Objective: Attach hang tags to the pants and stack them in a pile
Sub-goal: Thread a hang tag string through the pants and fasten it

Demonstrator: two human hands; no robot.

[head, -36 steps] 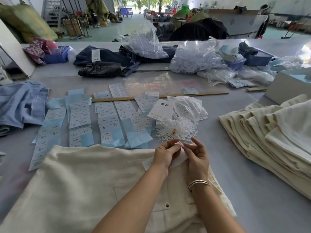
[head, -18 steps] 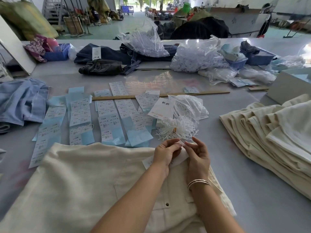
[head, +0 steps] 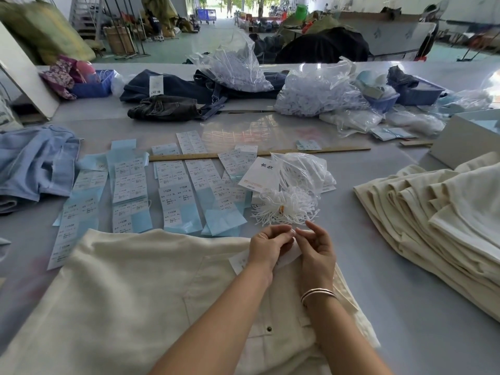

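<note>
Cream pants (head: pixel 140 288) lie flat on the grey table in front of me. At their waistband my left hand (head: pixel 266 246) and my right hand (head: pixel 315 249) meet fingertip to fingertip, pinching a thin white tag string between them. A white hang tag (head: pixel 239 262) lies under my hands on the pants, mostly hidden. Just beyond my fingers sits a bundle of white tag strings (head: pixel 286 208). Rows of pale blue and white hang tags (head: pixel 173 190) are spread across the table. A pile of folded cream pants (head: pixel 438 215) stands at the right.
A clear bag of strings (head: pixel 303 171) and a wooden ruler (head: pixel 259 153) lie behind the tags. Light blue garments (head: pixel 35 163) are at the left, dark jeans (head: pixel 176 96) and plastic bags (head: pixel 316 93) at the back, a white box (head: pixel 465 139) at the far right.
My hands have stayed at the waistband, fingertips working the string. The right hand's fingers have spread slightly; the view has shifted a little.
</note>
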